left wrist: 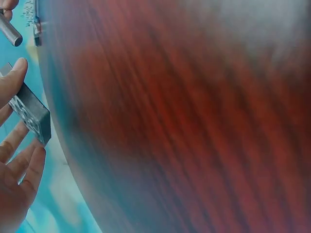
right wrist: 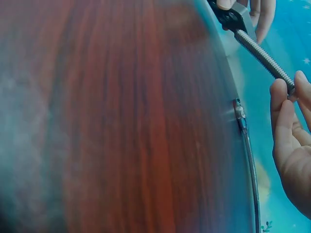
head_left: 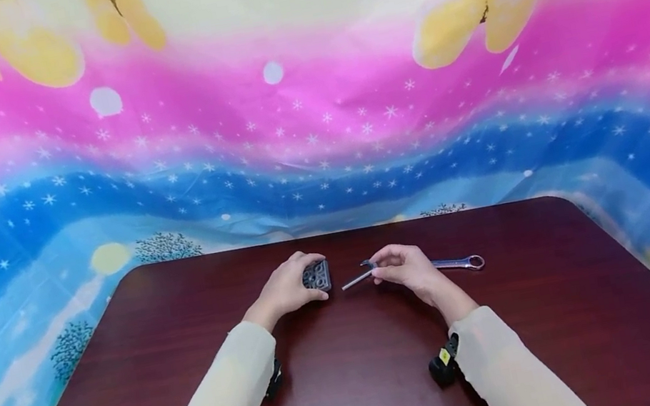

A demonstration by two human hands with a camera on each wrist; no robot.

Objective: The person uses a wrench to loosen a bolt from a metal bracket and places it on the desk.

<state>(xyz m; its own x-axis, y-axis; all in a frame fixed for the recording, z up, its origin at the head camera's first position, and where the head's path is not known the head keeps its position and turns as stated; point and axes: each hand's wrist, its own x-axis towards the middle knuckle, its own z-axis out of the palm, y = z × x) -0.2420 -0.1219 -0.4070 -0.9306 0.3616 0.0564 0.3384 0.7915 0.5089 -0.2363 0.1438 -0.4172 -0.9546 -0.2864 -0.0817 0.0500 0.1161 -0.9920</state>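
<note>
My left hand (head_left: 284, 288) grips a grey metal block (head_left: 316, 276) between thumb and fingers, its face with round recesses turned toward the right. In the left wrist view the block (left wrist: 34, 114) is tilted. Opposite it, my right hand (head_left: 405, 269) pinches a threaded metal rod (right wrist: 262, 54) by one end, which the fingertips partly hide. The rod's free end points left toward the block, with a small gap between them in the head view. Behind the right hand a combination wrench (head_left: 458, 263) lies on the table, its middle hidden by that hand.
The dark red-brown wooden table (head_left: 355, 372) has rounded far corners. Beyond its far edge hangs a colourful printed cloth (head_left: 311, 125). A small black device (head_left: 443, 365) with a yellow mark sits at the right wrist, and another black one (head_left: 274, 379) at the left.
</note>
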